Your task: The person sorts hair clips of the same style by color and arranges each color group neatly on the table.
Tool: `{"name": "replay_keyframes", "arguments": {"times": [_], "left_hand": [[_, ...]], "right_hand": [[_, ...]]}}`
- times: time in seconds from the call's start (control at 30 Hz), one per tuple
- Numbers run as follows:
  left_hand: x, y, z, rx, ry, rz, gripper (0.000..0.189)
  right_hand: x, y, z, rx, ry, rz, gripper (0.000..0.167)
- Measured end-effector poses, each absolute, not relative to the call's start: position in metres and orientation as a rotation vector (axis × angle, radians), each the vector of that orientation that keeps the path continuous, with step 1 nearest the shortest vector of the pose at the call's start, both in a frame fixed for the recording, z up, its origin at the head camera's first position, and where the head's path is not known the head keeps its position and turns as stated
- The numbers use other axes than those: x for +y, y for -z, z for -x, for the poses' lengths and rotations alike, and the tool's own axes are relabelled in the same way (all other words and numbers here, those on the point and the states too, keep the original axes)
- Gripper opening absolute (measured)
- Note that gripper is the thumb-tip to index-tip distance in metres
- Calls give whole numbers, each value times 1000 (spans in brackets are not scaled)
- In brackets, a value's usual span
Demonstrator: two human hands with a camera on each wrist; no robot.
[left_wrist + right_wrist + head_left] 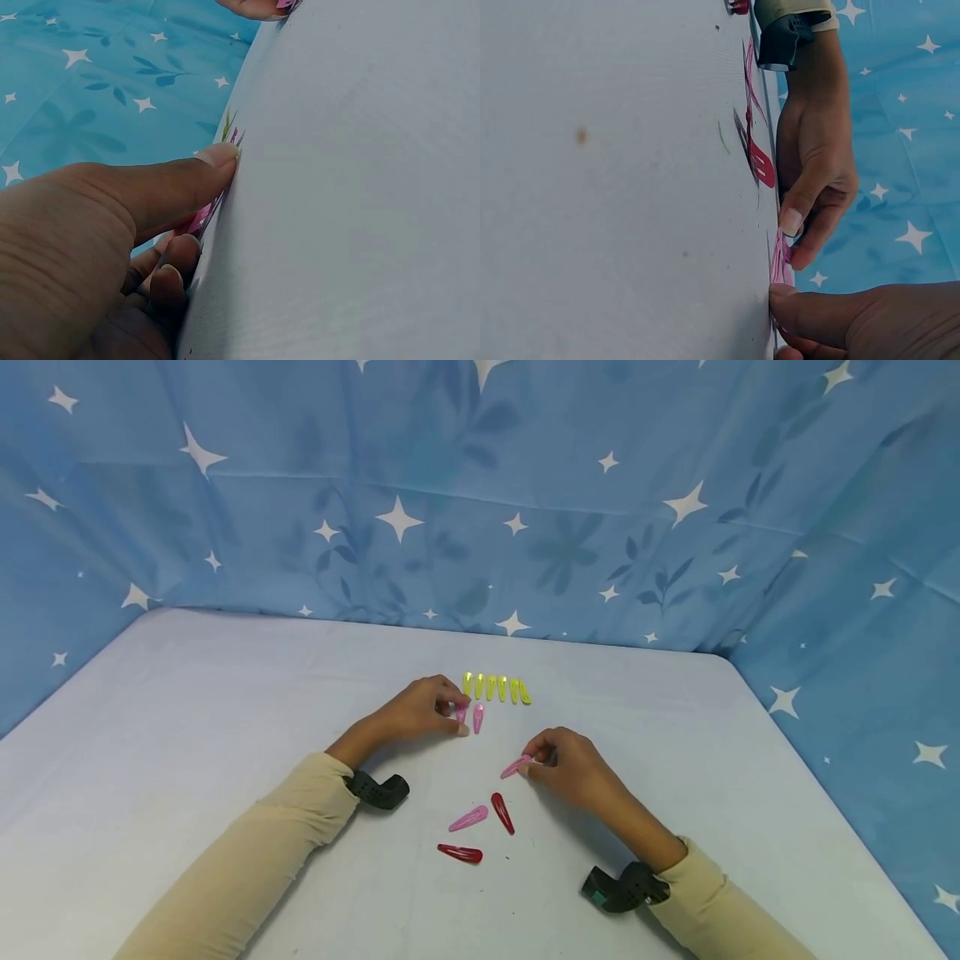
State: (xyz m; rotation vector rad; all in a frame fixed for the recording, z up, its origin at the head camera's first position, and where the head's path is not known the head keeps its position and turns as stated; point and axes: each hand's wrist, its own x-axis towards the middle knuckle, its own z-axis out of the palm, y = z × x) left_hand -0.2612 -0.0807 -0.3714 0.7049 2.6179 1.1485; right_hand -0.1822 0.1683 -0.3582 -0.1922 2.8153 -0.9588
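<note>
Several yellow hair clips (pixel 496 687) lie in a row on the pale table (pixel 187 710). Just below their left end, my left hand (pixel 420 708) pinches a pink clip (pixel 461 713) against the table, beside another pink clip (pixel 477 717). The left wrist view shows the thumb (pixel 187 176) pressing down on a pink clip (pixel 201 217). My right hand (pixel 566 767) pinches a further pink clip (pixel 516 767) at its right end; the right wrist view shows this pink clip (pixel 780 262) under my thumb (pixel 810 307). One pink clip (pixel 468 817) and two red clips (pixel 502 812) lie loose nearer me.
A blue star-patterned cloth (pixel 525 485) hangs behind and to both sides of the table. Black wrist mounts sit on my left wrist (pixel 378 791) and right wrist (pixel 626 887). The second red clip (pixel 460 853) lies closest to me.
</note>
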Motion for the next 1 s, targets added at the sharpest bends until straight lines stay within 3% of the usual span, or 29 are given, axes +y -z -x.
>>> {"name": "replay_keyframes", "arguments": {"times": [0.33,1.0], "left_hand": [[-81,371,261,2625,-1143,-676,46],[-80,373,260,2624,-1140,-695,45]], "right_hand": [[176,362,185,2753,1044,404,3],[185,362,195,2666,1404,509,16]]}}
